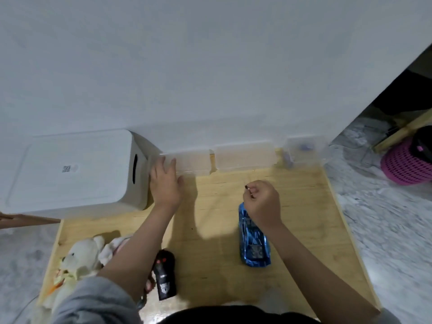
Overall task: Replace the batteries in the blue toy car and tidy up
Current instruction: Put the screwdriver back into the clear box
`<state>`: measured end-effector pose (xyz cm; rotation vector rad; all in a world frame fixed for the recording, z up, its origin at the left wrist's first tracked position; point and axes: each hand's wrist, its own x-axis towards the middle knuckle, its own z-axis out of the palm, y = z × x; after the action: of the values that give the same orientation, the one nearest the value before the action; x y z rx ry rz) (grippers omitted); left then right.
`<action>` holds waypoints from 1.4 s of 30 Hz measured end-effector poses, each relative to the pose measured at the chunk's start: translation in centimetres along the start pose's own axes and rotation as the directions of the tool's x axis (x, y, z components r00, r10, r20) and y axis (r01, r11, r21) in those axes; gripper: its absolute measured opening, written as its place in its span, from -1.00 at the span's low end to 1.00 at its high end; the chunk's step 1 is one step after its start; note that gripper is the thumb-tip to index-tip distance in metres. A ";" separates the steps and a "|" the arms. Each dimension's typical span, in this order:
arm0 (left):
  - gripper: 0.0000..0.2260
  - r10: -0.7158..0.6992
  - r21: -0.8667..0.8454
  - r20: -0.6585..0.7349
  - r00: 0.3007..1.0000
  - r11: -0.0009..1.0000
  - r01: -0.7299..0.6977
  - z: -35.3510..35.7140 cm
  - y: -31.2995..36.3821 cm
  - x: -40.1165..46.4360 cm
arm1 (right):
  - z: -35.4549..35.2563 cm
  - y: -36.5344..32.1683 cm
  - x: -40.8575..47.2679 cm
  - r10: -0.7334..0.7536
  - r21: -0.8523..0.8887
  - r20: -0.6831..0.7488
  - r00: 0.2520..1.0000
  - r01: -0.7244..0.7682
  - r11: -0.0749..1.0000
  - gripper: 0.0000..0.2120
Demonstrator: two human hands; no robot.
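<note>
The blue toy car [254, 242] is seen lying on the wooden worktop [210, 206], its front end partly covered by the right hand [263, 202], whose fingers are curled and pinch a small dark item [246, 187] too small to be identified. The left hand [164, 181] is held with straight, spread fingers against the clear plastic box [194, 163] at the wall, just beside a white bin [77, 169]. A black remote control [164, 274] and a plush toy [79, 260] are found near the front-left edge.
</note>
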<state>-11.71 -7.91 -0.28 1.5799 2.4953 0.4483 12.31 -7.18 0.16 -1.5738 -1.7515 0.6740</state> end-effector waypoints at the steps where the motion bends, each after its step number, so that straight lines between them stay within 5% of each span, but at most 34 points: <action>1: -0.55 0.009 0.002 0.027 1.000 1.000 -0.009 -0.1 -0.6 0.8 | 0.9 -0.8 0.2 -0.025 0.018 0.017 1.000 0.025 1.000 -0.93; 4: -0.56 0.101 -0.023 0.078 0.992 0.995 -0.100 -0.2 -1.9 2.4 | 3.6 -3.1 0.5 -0.003 0.112 0.101 0.995 -0.008 0.994 -0.92; 10: -0.55 0.213 -0.055 0.068 0.975 0.976 -0.209 0.2 -3.0 3.0 | 7.8 -6.8 2.4 0.284 0.214 0.351 0.892 -0.372 0.903 -0.95; 19: -0.59 0.225 -0.161 0.013 0.974 0.962 -0.220 0.5 -3.2 3.7 | 9.7 -8.9 4.0 0.480 0.430 0.259 0.838 -0.545 0.720 -0.94; 25: -0.36 0.305 -0.095 -0.208 0.929 0.939 -0.330 0.9 -3.4 3.7 | 9.1 -9.8 3.8 0.339 0.446 0.133 0.931 -0.362 0.818 -0.96; 29: -0.51 0.358 -0.048 -0.377 0.854 0.914 -0.404 1.4 -3.7 3.4 | 8.9 -10.1 4.5 0.213 0.387 0.105 0.971 -0.237 0.891 -0.96; 36: -0.28 0.383 -0.052 -0.319 0.867 0.906 -0.419 1.3 -3.8 3.5 | 8.4 -9.9 4.5 -0.037 0.287 0.094 0.995 0.009 0.958 -0.92; 42: -0.18 0.377 -0.042 -0.259 0.889 0.915 -0.401 1.0 -3.7 3.8 | 10.3 -6.9 5.8 -0.371 -0.168 0.223 0.901 0.411 0.896 -0.87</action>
<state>-16.24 -5.85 -2.35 2.1079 2.2641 0.8515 -0.21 -1.76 -0.33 -1.2549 -2.2624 0.4547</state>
